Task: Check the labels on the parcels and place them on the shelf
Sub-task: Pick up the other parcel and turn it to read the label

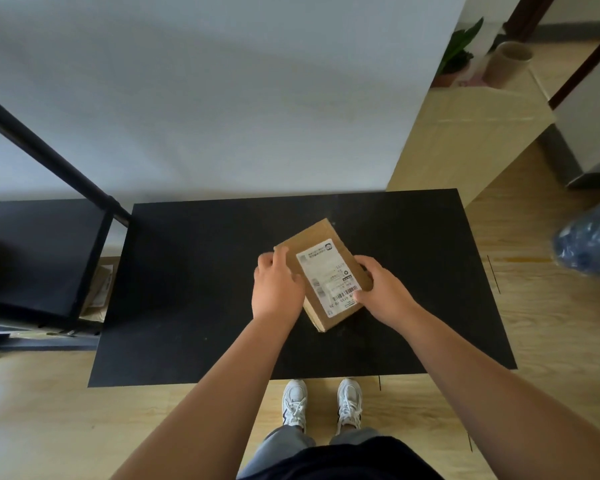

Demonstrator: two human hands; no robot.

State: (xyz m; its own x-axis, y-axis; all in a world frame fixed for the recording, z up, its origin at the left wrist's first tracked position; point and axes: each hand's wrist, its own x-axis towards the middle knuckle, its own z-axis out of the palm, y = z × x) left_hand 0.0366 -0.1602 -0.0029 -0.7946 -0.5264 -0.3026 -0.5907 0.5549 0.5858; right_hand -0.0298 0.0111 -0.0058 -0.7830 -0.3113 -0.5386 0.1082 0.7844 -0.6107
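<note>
A brown cardboard parcel point(315, 240) is over the middle of the black table point(194, 292), turned at an angle. Its white shipping label point(328, 276) with barcodes faces up. My left hand point(277, 289) grips the parcel's left side, fingers curled over the edge. My right hand point(383, 289) holds its right side, thumb resting on the label's lower corner. I cannot tell whether the parcel rests on the table or is lifted slightly. The black metal shelf point(39, 251) stands to the left of the table.
Another labelled parcel point(99, 289) sits low on the shelf unit's right side. A blue plastic bag point(589, 240) lies on the wooden floor at right. A potted plant point(456, 53) and a cardboard tube point(508, 64) are far back right. A white wall rises behind the table.
</note>
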